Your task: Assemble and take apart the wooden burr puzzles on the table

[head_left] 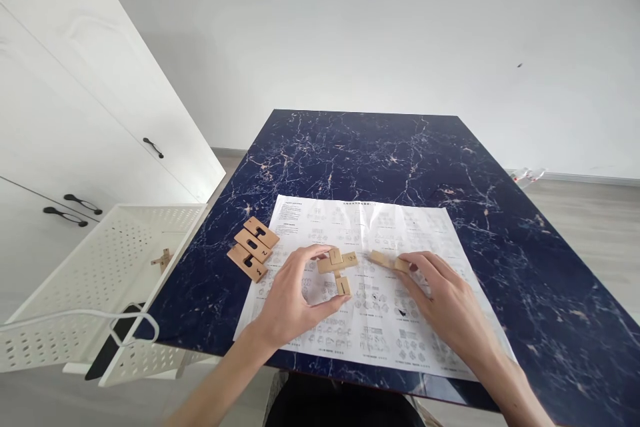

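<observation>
My left hand (295, 290) grips two interlocked wooden puzzle pieces (336, 265), thumb at the lower end and fingers at the upper end. Pencil-like marks, one resembling a 3, show on their faces. Between the thumb and fingers of my right hand (440, 290) is a notched wooden puzzle piece (384, 258), its free end pointing left towards the joined pair. A small gap separates it from them. Both hands are over a printed instruction sheet (360, 320) with rows of small diagrams. Left of the sheet, several flat wooden pieces with cut-out slots (253, 245) lie side by side, numbered.
The dark blue marbled table (350, 153) bears the creased sheet. At the left stands a white perforated cart (100, 267) with a small wooden object (163, 259) inside and a white cable (80, 312) across it. A white cabinet (95, 93) and a wall border the table.
</observation>
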Demonstrator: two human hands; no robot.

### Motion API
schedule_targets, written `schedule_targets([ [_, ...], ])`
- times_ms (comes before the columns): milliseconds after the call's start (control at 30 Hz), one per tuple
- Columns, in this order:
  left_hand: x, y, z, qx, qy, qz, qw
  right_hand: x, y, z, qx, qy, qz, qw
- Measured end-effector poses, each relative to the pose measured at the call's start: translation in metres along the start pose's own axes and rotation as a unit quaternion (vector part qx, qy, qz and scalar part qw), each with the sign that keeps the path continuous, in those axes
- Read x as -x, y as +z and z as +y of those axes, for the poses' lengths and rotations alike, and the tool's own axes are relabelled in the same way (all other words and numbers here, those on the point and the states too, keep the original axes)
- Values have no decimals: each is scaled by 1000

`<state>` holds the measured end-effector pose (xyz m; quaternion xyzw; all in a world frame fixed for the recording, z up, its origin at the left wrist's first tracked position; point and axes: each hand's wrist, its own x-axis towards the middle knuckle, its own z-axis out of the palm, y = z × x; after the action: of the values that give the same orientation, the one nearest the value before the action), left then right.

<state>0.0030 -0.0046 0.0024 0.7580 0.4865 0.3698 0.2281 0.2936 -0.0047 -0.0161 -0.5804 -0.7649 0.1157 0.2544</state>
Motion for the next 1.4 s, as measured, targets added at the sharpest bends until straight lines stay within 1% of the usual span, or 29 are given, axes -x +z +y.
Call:
schedule_targets([
  [167,-1,0,0,-8,-1,6,1000,-2,-11,-16,-30,-24,-11,999],
  [300,0,1,0,-16,5,3,1000,-2,-15,-29,-104,-11,-29,994],
  [400,0,0,1,-18,9,9,1000,-3,-15,-35,-153,23,-40,987],
  [500,-1,0,1,-20,7,10,1000,-4,-15,-35,-186,80,-63,977],
  [567,-1,0,1,-22,5,11,1000,-6,-14,-32,-191,119,-76,971],
  [633,-1,0,1,-24,5,14,1000,-8,-10,-28,-181,149,-75,969],
  [700,-1,0,1,-27,4,15,1000,-8,-5,-26,-163,160,-49,972],
  [767,-1,0,1,-27,3,14,1000,-7,1,-27,-140,151,-10,978],
  [833,-1,0,2,-29,1,13,1000,-6,8,-32,-107,136,14,985],
  [1000,-2,0,3,-26,6,10,1000,-5,22,-48,20,112,50,992],
  [1100,-1,0,3,-24,7,8,1000,-9,26,-51,35,99,61,993],
  [1200,-1,0,3,-19,6,10,1000,-11,23,-52,-29,107,55,992],
  [1267,0,0,3,-14,7,12,1000,-11,17,-55,-120,133,44,983],
  [1300,0,0,3,-12,8,14,1000,-10,13,-56,-182,148,31,972],
  [1333,0,1,3,-10,9,17,1000,-10,9,-58,-251,163,9,954],
  [1400,0,1,2,-6,13,22,1000,-9,1,-63,-382,194,-49,902],
])
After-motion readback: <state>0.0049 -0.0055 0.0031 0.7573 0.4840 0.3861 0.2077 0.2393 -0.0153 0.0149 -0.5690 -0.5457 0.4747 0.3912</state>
